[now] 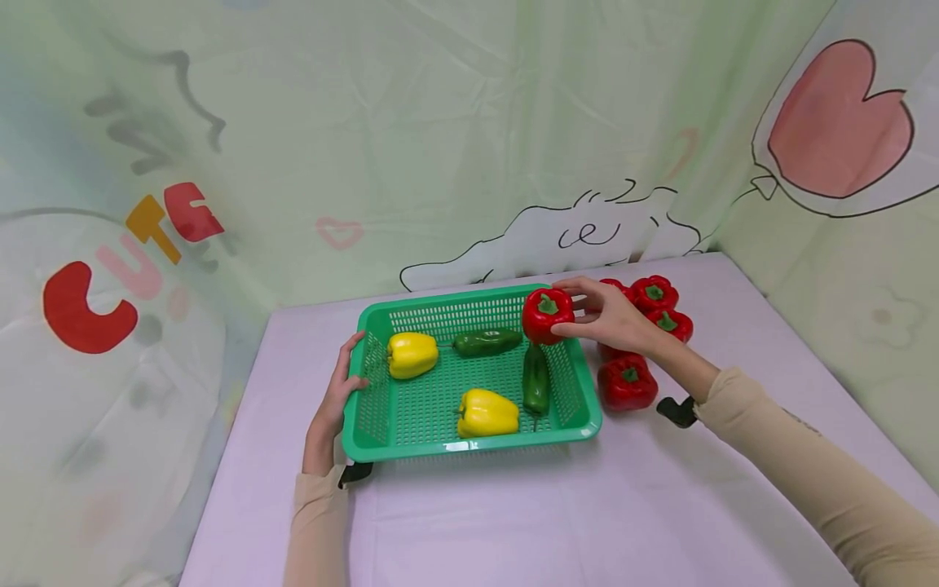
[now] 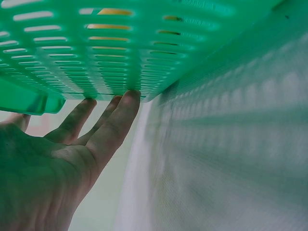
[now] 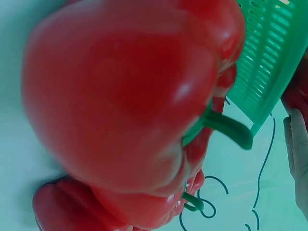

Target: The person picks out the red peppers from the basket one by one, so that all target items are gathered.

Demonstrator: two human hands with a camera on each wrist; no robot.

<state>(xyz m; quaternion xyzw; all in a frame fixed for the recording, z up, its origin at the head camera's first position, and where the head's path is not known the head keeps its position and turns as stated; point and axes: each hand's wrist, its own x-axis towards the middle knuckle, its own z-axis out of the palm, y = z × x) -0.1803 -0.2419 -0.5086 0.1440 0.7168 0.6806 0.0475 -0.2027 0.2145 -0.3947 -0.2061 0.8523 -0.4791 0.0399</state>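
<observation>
A green plastic basket (image 1: 469, 447) stands on the table, with two yellow bell peppers (image 1: 412, 355) and two long green peppers (image 1: 487, 342) inside. At its left side my left hand (image 1: 339, 390) grips the rim, thumb over the edge. In the left wrist view, fingers (image 2: 113, 127) touch the slotted outer wall. Above the basket's back right corner, my right hand (image 1: 612, 316) holds a red bell pepper (image 1: 546, 316) between thumb and fingers, stem up. In the right wrist view that hand (image 3: 299, 144) shows only at the right edge.
Several other red bell peppers (image 1: 628, 381) sit clustered just right of the basket; they fill much of the right wrist view. A pale lilac cloth (image 1: 469, 522) covers the table. Printed curtains (image 1: 440, 147) hang behind and at both sides.
</observation>
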